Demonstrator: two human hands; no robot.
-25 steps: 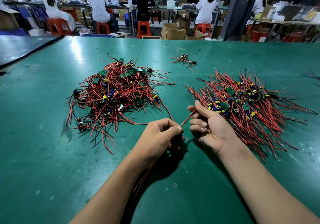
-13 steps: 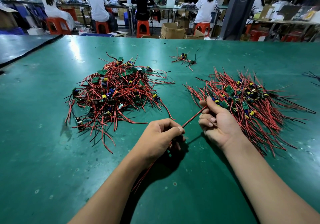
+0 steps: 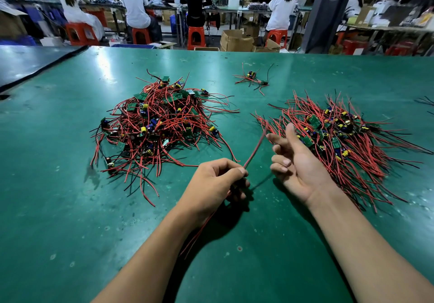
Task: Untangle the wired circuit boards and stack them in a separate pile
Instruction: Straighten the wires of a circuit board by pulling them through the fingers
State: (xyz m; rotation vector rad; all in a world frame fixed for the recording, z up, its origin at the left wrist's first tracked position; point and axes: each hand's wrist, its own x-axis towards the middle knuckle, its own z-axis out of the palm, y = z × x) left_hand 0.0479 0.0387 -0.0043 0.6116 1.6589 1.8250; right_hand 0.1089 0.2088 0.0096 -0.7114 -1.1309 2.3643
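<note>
A tangled heap of small green circuit boards with red and black wires (image 3: 159, 124) lies on the green table at centre left. A second, flatter pile of sorted boards (image 3: 338, 138) lies to the right, its wires fanned out. My left hand (image 3: 216, 183) grips one wired board, hidden in the fist; its red wires (image 3: 256, 147) stick up to the right, blurred, and more trail down under my wrist. My right hand (image 3: 293, 159) hovers palm up beside the right pile, fingers loosened, holding nothing.
One or two stray wired boards (image 3: 252, 78) lie apart at the back centre. More black wires (image 3: 426, 102) show at the right edge. The green table (image 3: 70, 208) joins a darker one at the left. People sit on red stools at benches behind.
My right hand has let go of the red wires it was pulling along and opened. The freed wire ends swing up, blurred. My left hand keeps its grip.
</note>
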